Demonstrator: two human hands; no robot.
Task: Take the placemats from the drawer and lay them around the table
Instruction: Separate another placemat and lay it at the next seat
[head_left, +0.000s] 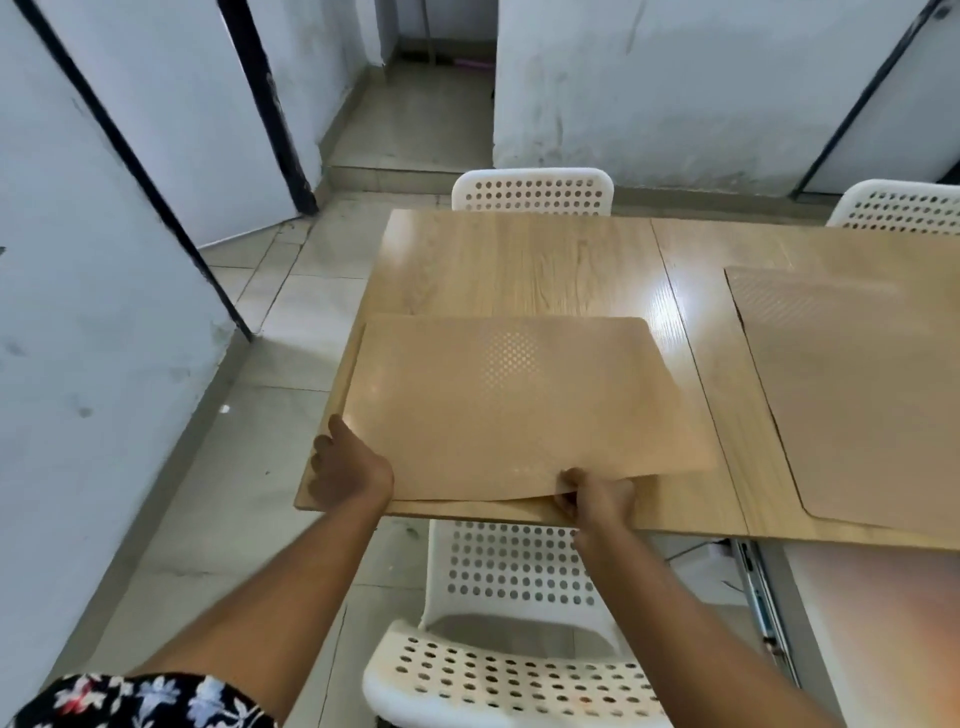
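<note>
- Placemat lies on the near left corner of the tabletop, its near edge lifted slightly
- Left hand grips the placemat's left near corner, fingers over the tabletop edge
- Right hand pinches the near edge, fingers clenched on it
- Second placemat lies flat well right of the right fingers
- White chair stands below both hands

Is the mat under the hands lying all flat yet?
Not quite. The placemat is spread out, but its near edge bows up where the right hand pinches it.
</note>
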